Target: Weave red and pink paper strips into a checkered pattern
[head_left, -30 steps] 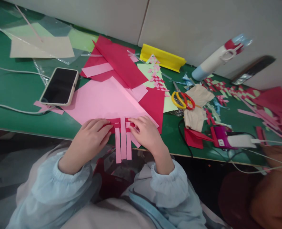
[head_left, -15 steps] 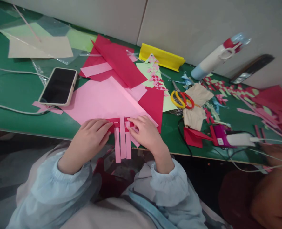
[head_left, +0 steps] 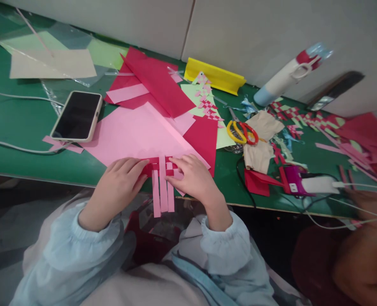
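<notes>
Pink paper strips hang over the table's front edge, crossed with red paper strips in a small weave. My left hand is closed on the left ends of the red strips, its fingertips pressed together. At the weave's right side, my right hand pinches the strips between thumb and fingers. Those fingers hide part of the weave. Under and behind both hands lies a large pink paper sheet, with a folded red sheet beyond it.
A phone lies to the left with cables. On the right are scissors, cloth pieces, a purple-and-white plug and a bottle. Woven paper fish lie by a yellow holder. Another person's arm is at far right.
My right thumb has shifted slightly left and down on the weave, and a short red strip end shows more there. My left hand has barely moved.
</notes>
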### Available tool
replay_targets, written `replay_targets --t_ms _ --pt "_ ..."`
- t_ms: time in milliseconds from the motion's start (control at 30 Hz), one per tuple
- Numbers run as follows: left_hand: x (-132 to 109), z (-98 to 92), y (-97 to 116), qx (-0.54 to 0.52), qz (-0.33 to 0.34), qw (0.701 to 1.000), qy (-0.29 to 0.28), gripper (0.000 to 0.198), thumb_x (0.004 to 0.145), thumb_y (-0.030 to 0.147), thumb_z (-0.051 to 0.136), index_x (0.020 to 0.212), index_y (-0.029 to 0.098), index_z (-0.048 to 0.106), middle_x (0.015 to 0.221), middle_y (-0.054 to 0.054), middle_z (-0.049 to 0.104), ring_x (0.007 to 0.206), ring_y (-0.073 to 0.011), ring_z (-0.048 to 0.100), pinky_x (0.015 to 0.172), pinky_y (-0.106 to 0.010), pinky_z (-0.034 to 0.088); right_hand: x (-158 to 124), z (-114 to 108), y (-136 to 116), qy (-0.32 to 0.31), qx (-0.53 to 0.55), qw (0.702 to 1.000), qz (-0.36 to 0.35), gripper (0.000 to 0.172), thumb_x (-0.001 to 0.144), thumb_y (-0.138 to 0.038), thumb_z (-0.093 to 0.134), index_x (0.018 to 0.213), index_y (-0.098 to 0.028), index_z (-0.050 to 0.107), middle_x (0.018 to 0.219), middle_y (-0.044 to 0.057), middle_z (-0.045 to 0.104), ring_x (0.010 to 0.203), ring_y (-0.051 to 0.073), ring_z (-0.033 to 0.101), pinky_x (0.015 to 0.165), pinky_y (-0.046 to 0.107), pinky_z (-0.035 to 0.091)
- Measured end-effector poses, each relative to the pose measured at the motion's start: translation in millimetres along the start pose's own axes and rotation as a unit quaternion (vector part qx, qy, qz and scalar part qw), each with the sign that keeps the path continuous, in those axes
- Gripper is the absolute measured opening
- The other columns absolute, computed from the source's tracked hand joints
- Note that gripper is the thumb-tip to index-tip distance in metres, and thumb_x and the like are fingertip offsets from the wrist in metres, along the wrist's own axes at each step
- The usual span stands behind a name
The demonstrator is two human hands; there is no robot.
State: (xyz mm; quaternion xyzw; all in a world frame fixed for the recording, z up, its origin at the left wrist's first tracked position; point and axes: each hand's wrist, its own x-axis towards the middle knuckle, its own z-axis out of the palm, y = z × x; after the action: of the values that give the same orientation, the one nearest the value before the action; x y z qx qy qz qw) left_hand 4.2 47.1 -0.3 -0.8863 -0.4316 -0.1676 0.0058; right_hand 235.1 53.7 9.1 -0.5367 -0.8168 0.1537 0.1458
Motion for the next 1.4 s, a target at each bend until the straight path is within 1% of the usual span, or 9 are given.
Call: replay_targets --t_ms 267,433,633,800,900,1000,1200,1300,1400 --pt "1.5 -3.9 1.4 0.001 -0.029 1.0 0.011 0.036 0.093 0.029 0.054 0.125 0.015 0.056 0.1 -0.011 0.064 0.095 -0.0282 0.059 0.084 -0.041 0.049 -1.1 1.9 -0.5 0.014 -0.02 1.0 -0.01 0.051 0.081 -0.041 0.071 0.123 -0.013 0.063 0.104 0.013 0.068 0.106 0.029 0.058 0.094 0.044 0.047" --pt "0.9 -10.3 -0.3 -0.018 -0.056 0.998 0.038 0.032 0.091 0.028 0.055 0.12 0.015 0.059 0.091 -0.009 0.066 0.089 -0.0266 0.06 0.082 -0.04 0.048 -1.5 2.4 -3.6 0.035 -0.022 0.998 -0.047 0.044 0.084 -0.032 0.068 0.122 -0.012 0.062 0.103 0.013 0.067 0.105 0.028 0.057 0.093 0.043 0.047" --pt "-1.2 -13.1 -1.3 -0.07 -0.131 0.987 0.054 0.029 0.091 0.025 0.05 0.116 0.018 0.061 0.092 -0.007 0.07 0.088 -0.0244 0.063 0.081 -0.038 0.05 0.6 7.3 -14.3 0.015 0.038 0.996 -0.079 0.029 0.09 -0.023 0.058 0.118 -0.015 0.063 0.096 0.01 0.065 0.099 0.025 0.057 0.089 0.04 0.048" --pt "-1.3 -13.8 -1.3 -0.127 -0.206 0.969 0.054 0.03 0.089 0.027 0.055 0.116 0.021 0.064 0.093 -0.005 0.072 0.089 -0.023 0.066 0.079 -0.035 0.051 9.7 17.1 -22.6 0.0 0.102 0.993 -0.059 0.029 0.097 -0.028 0.049 0.121 -0.017 0.062 0.1 0.009 0.066 0.101 0.022 0.059 0.09 0.037 0.047" --pt "0.7 -15.7 0.1 -0.159 -0.24 0.956 0.057 0.03 0.087 0.029 0.058 0.116 0.022 0.064 0.091 -0.003 0.072 0.084 -0.0203 0.067 0.078 -0.032 0.051 15.5 22.1 -24.3 -0.011 0.122 0.991 -0.05 0.029 0.096 -0.028 0.051 0.122 -0.018 0.061 0.102 0.008 0.067 0.1 0.021 0.059 0.089 0.035 0.046" --pt "2.8 -20.0 4.6 -0.204 -0.255 0.943 0.062 0.033 0.086 0.032 0.059 0.118 0.022 0.062 0.091 -0.002 0.073 0.079 -0.018 0.067 0.074 -0.029 0.051 18.9 24.0 -25.2 -0.018 0.134 0.99 -0.039 0.026 0.092 -0.028 0.058 0.116 -0.019 0.063 0.095 0.006 0.067 0.093 0.02 0.058 0.083 0.033 0.045" --pt "-2.0 -33.6 10.7 -0.352 -0.216 0.907 0.08 0.03 0.092 0.026 0.051 0.121 0.022 0.058 0.094 -0.003 0.074 0.083 -0.0165 0.069 0.074 -0.027 0.054 19.0 23.4 -25.4 -0.01 0.171 0.985 -0.016 0.005 0.084 -0.02 0.059 0.09 -0.02 0.06 0.081 0.001 0.062 0.08 0.017 0.055 0.073 0.029 0.041" --pt "-7.3 -35.9 4.7 -0.294 -0.162 0.936 0.105 0.024 0.087 0.013 0.049 0.105 0.022 0.063 0.094 -0.003 0.071 0.087 -0.0175 0.066 0.079 -0.031 0.053 17.5 21.8 -23.7 0.005 0.194 0.981 0.006 0.004 0.083 -0.023 0.057 0.086 -0.02 0.055 0.078 0.0 0.059 0.076 0.016 0.054 0.068 0.028 0.04" --pt "-11.0 -30.5 -0.8 -0.214 -0.025 0.976 0.041 0.021 0.081 0.008 0.05 0.089 0.023 0.064 0.089 -0.003 0.068 0.087 -0.0197 0.061 0.08 -0.034 0.05 16.2 19.1 -21.3 0.008 0.239 0.971 0.018 0.007 0.083 -0.026 0.055 0.083 -0.022 0.05 0.076 -0.002 0.056 0.07 0.015 0.053 0.065 0.027 0.041"
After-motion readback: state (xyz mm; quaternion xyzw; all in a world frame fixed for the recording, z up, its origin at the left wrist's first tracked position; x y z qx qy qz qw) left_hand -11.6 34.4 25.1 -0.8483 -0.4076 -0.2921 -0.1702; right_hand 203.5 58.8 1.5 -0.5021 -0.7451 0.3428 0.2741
